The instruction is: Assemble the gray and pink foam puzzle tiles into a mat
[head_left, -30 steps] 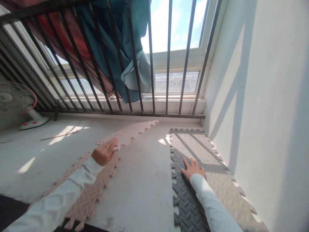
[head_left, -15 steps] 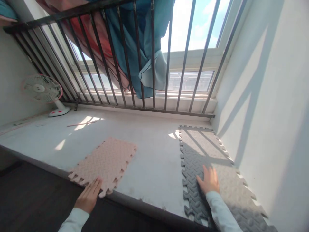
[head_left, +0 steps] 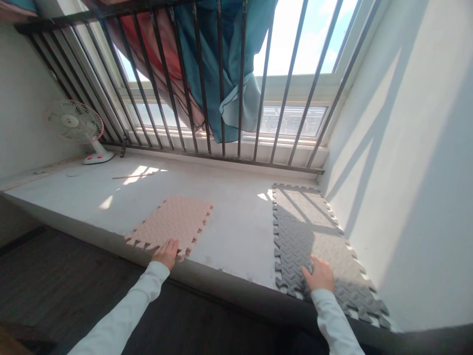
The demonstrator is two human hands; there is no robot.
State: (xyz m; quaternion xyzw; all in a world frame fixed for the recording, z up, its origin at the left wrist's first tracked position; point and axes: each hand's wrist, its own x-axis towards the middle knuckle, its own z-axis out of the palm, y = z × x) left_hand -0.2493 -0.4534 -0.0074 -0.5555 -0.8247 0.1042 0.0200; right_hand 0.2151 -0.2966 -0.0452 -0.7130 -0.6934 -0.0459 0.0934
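A pink foam mat tile (head_left: 173, 219) with toothed edges lies on the white ledge, its front corner at the ledge's front edge. My left hand (head_left: 166, 254) is closed over that corner, fingers together on top and the thumb hidden. Farther right, a grey foam mat (head_left: 295, 236) with a raised tread pattern runs beside the right wall. Over its front part is my right hand (head_left: 320, 273), open, with the thumb spread from the fingers. Whether its fingertips press on the mat I cannot tell.
A dark metal railing (head_left: 229, 159) runs along the back before the window, with a teal and pink curtain (head_left: 207, 88) behind it. A white fan (head_left: 98, 158) stands at the left end. A thin stick (head_left: 133, 175) lies on the white ledge (head_left: 236, 222), above a dark floor (head_left: 92, 286).
The view has shifted back, so more of the ledge's front and floor shows. My left hand now sits nearer the pink mat's front corner. My right hand is nearer the grey mat's front end.
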